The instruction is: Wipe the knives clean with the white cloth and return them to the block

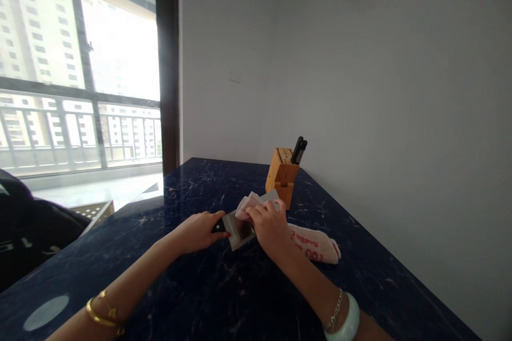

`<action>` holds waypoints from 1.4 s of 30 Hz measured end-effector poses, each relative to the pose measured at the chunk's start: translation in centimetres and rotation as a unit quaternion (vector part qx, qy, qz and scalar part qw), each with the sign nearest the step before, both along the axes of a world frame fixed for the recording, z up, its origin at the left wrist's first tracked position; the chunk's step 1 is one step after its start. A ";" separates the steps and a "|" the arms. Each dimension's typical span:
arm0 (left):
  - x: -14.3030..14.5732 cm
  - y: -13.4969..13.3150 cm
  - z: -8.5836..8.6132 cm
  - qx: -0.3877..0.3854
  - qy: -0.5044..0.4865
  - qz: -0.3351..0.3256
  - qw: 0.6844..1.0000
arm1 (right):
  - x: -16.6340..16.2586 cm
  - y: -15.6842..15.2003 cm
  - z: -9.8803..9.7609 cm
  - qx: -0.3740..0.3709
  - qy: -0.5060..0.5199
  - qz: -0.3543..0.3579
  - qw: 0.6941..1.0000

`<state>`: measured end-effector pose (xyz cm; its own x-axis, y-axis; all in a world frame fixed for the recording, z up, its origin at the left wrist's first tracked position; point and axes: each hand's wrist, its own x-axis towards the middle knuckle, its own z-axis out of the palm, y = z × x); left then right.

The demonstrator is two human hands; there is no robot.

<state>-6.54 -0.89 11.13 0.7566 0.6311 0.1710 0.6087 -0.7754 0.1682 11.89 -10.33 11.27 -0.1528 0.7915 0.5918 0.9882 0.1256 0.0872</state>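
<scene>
Cleaver in the left hand, cloth in the right: that is what I see, out over the middle of a dark blue, pale-veined surface. The left hand is closed around the cleaver's black handle, its red-nailed thumb lying where handle meets blade. The blade slants away to the far right, its far end showing beyond the other hand. I can't tell from here whether its lower edge touches the surface.

The right hand grasps a folded, pale pink cloth, pressing it to the flat of the blade, fingers bent over it.

Just past the blade's far end stands a wooden knife block, upright, with black handles poking out of its top on the right. Beside the right wrist, partly hidden by it, a rolled towel with red lettering lies on the surface. A gold bangle circles the left wrist; a thick, pale bangle sits on the right arm next to a chain bracelet. Over to the left, bright daylight comes through a large window.
</scene>
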 end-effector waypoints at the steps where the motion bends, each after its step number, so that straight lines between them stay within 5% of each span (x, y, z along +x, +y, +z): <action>1: 0.0 0.0 0.0 -0.001 0.001 -0.001 1.000 | 0.4 0.2 0.0 0.008 0.007 -0.010 1.000; 11: 0.0 -0.9 0.8 -0.019 0.014 0.014 1.000 | -0.1 0.5 -1.0 0.036 -0.030 0.027 0.999; 42: -0.1 -0.7 0.6 -0.015 0.014 0.008 1.000 | 1.0 0.8 -0.9 0.083 -0.023 -0.015 0.996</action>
<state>-6.62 -1.60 11.73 0.7508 0.6476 0.1304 0.6258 -0.7605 0.1735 12.86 -9.54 10.35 -0.1607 0.6887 0.7071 0.9858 0.0762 0.1498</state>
